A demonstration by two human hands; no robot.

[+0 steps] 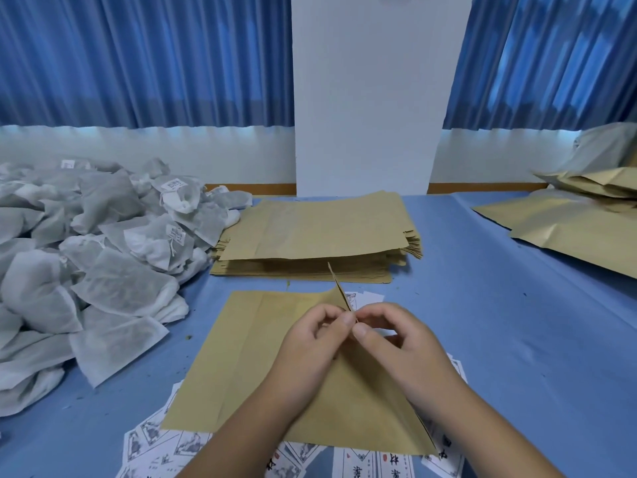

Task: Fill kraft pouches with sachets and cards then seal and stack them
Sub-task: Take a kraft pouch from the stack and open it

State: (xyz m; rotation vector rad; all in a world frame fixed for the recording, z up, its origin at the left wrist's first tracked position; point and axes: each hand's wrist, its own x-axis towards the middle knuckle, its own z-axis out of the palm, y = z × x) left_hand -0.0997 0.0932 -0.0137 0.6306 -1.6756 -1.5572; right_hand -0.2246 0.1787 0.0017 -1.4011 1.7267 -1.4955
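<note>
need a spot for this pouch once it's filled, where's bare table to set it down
Widest bare cloth lies right of the centre pouch, in front of the far-right pouches. A narrower strip runs between those and the empty pouch stack. A small patch sits front left, between sachet pile and cards. Left side and centre are crowded.

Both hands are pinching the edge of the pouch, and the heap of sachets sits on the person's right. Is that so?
No: the sachets lie on the person's left, as the head view shows. The left hand and right hand do pinch the edge of the pouch.
</note>
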